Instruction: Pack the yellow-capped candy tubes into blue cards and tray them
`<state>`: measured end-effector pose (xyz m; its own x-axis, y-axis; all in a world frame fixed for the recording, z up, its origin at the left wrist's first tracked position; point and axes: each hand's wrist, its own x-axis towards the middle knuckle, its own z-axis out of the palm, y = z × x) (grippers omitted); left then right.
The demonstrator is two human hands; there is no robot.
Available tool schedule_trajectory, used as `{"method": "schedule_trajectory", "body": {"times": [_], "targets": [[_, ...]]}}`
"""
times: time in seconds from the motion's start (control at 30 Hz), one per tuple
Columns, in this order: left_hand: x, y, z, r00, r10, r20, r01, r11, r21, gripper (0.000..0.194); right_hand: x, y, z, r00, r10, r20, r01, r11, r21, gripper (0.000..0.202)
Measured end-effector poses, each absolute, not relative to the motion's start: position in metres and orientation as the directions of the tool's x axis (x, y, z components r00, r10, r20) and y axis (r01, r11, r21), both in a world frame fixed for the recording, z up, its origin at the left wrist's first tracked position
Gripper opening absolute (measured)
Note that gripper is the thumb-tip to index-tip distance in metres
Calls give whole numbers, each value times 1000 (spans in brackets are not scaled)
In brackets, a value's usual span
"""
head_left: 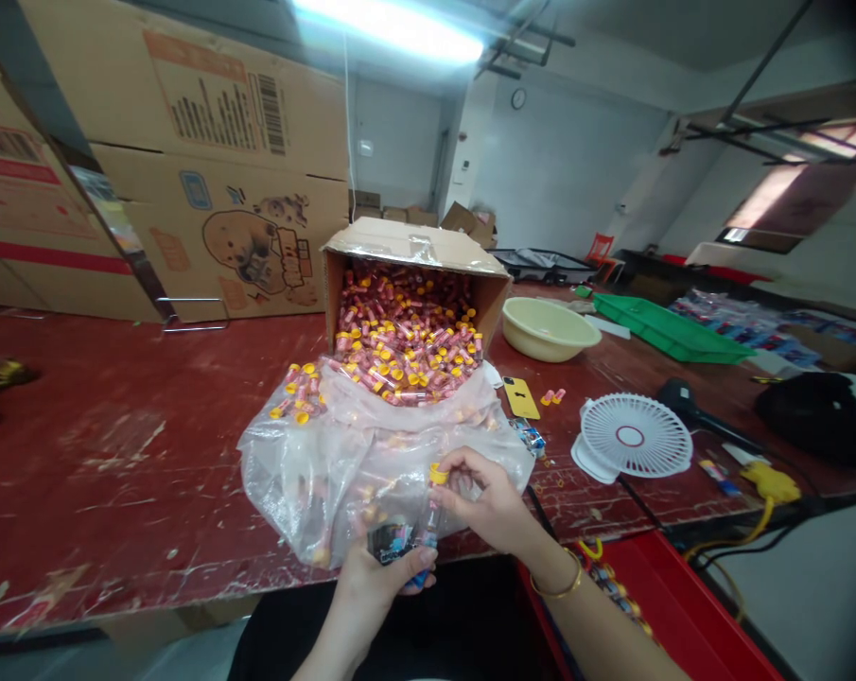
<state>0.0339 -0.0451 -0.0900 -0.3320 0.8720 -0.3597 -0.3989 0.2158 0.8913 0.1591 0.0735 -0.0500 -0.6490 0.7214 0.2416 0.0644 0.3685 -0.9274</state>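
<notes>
My right hand [490, 501] pinches the yellow cap [438, 473] of a small clear tube [431, 520], which stands nearly upright. Below it, my left hand [375, 591] is closed around a dark printed packet [392, 541] with blue and pink on it. The tube's lower end meets the left thumb; whether that hand grips the tube too, I cannot tell. Under and behind both hands spreads a translucent plastic bag [286, 501]. It runs out of an open cardboard box [417, 244] lying on its side, heaped with pink tubes [406, 350] with yellow caps.
On the red table [150, 473] to the right are a pale yellow basin [548, 326], a yellow phone [521, 397], a white fan [630, 437] and a green tray [672, 326]. Large cartons [250, 236] stand at the back left. A red bin [697, 605] sits below the table edge.
</notes>
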Motion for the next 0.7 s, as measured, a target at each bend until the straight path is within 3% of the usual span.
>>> {"method": "schedule_trajectory", "body": {"times": [0.1, 0.2, 0.3, 0.37, 0.47, 0.7], "targets": [[37, -46, -87, -294, 869, -399, -501, 215, 838, 35, 157, 73, -66, -652, 750, 115, 28, 175, -984, 25], [40, -44, -82, -225, 868, -443, -628, 218, 747, 33, 158, 58, -76, -721, 692, 22, -7, 24, -1000, 28], [43, -41, -78, -214, 856, -470, -711, 194, 676, 29, 158, 34, -79, -804, 591, -64, 9, -95, -995, 65], [45, -39, -76, -223, 849, -479, -726, 183, 663, 28, 157, 23, -81, -783, 617, -79, 34, -83, -996, 81], [45, -40, -74, -215, 859, -464, -722, 180, 668, 33, 154, 16, -82, -702, 712, -2, 52, 49, -997, 68], [47, -45, -74, -239, 861, -448, -664, 192, 722, 38, 155, 17, -83, -640, 761, 107, 64, 192, -979, 58]]}}
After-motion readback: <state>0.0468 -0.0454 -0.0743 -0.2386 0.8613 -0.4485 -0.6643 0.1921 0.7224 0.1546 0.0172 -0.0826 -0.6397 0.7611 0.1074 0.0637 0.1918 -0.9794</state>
